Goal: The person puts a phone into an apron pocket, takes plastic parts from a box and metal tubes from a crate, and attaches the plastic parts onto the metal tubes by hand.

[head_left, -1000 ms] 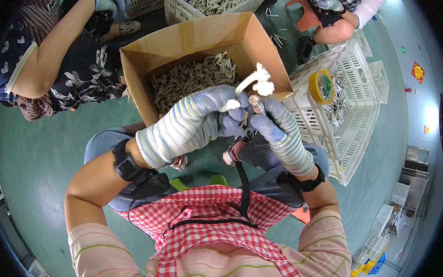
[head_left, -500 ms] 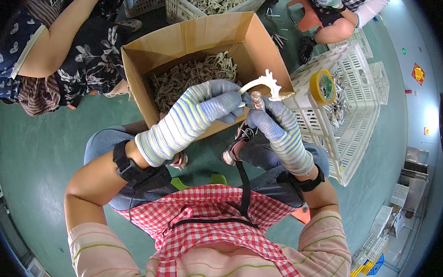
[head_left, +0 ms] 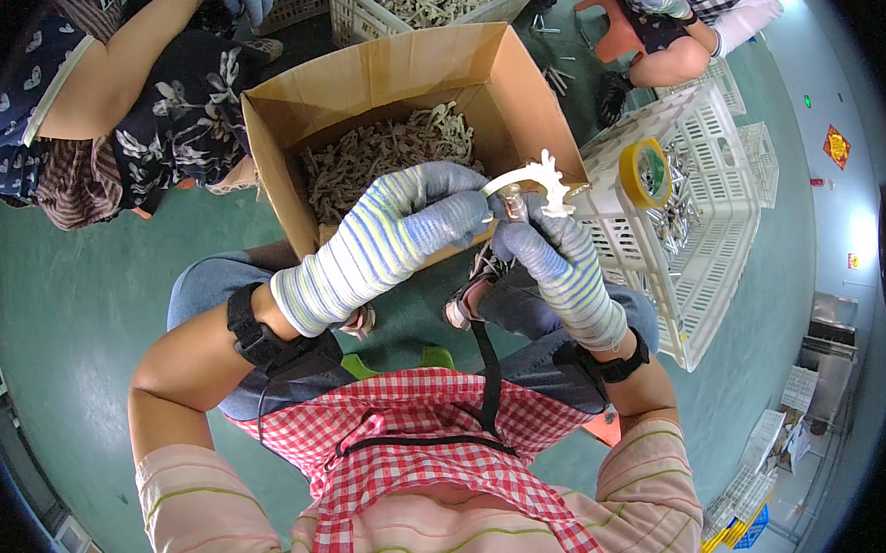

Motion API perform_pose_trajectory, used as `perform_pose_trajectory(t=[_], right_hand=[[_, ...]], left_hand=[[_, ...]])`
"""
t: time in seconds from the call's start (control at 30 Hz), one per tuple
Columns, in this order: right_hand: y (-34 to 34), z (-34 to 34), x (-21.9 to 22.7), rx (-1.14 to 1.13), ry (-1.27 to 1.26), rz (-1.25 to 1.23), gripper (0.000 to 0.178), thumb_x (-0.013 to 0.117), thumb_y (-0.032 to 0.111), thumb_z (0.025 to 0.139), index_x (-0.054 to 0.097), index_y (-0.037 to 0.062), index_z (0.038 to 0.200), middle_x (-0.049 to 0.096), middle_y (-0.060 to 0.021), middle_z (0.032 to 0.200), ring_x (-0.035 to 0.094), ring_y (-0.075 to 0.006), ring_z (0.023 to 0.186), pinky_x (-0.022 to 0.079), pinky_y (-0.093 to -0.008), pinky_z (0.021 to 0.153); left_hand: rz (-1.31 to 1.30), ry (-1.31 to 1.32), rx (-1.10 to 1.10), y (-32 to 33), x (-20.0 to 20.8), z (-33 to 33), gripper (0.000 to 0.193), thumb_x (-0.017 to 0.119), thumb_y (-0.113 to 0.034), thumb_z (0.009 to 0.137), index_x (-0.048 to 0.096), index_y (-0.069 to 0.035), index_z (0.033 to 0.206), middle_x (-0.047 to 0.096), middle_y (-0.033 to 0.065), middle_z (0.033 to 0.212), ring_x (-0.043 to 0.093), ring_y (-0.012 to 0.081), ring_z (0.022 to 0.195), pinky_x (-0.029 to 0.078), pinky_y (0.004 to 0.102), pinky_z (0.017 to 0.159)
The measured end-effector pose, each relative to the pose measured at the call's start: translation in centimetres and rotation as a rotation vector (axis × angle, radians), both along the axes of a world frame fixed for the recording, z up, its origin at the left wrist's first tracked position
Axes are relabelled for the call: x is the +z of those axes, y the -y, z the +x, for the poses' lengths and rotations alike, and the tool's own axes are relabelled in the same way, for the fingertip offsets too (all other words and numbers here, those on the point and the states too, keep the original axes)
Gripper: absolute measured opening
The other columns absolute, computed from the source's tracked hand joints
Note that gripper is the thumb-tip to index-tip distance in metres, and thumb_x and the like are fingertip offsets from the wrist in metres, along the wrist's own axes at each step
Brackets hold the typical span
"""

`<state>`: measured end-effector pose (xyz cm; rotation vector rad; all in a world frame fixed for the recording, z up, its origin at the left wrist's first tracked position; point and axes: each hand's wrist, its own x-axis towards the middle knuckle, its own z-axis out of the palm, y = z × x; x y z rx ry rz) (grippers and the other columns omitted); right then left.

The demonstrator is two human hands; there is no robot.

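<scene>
My left hand [head_left: 385, 229], in a striped knit glove, pinches one end of a curved white piece [head_left: 548, 176] with small jagged prongs along its far end. My right hand [head_left: 562, 260], gloved the same way, has its fingers closed round a small shiny cylindrical piece [head_left: 512, 204]. The white piece arches over the shiny one, its pronged end beside my right fingertips; whether they touch I cannot tell. Both hands are above the near edge of an open cardboard box [head_left: 382, 67], in which lies a heap of similar-looking greyish-white pieces [head_left: 387, 154].
To the right stands a white slotted crate [head_left: 709, 293] with shiny metal parts [head_left: 675, 214] inside and a yellow tape roll [head_left: 646, 174] on its edge. Another crate [head_left: 349, 21] of pale pieces is behind the box. Co-workers sit at far left and far right.
The curved white piece has turned a little, its pronged end now lower and further right. My left fingers have shifted slightly; my right hand stays nearly in place.
</scene>
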<state>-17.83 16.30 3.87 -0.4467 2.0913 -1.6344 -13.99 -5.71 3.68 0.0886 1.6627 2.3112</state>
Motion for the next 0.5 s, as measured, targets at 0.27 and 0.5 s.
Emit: perform_pose_trajectory(t=[0.27, 0.5], right_hand=[[0.2, 0.2, 0.1, 0.018, 0.14, -0.052, 0.025, 0.058, 0.025, 0.097, 0.062, 0.0032, 0.108, 0.061, -0.0014, 0.08, 0.056, -0.0065, 0.064, 0.046, -0.0213, 0.054], [0.8, 0.6, 1.2, 0.002, 0.282, -0.122, 0.029, 0.057, 0.026, 0.097, 0.057, 0.004, 0.117, 0.058, -0.0016, 0.08, 0.055, -0.0056, 0.057, 0.047, -0.0193, 0.046]], left_hand=[[-0.086, -0.073, 0.036, -0.4, 0.3, -0.1, 0.026, 0.059, -0.022, 0.095, 0.065, 0.001, 0.107, 0.065, 0.0027, 0.095, 0.058, 0.0088, 0.088, 0.048, 0.0261, 0.081], [-0.308, -0.315, 0.147, -0.5, -0.7, -0.2, 0.023, 0.06, -0.018, 0.092, 0.067, 0.002, 0.102, 0.066, 0.0125, 0.089, 0.063, 0.0154, 0.078, 0.05, 0.0301, 0.074]])
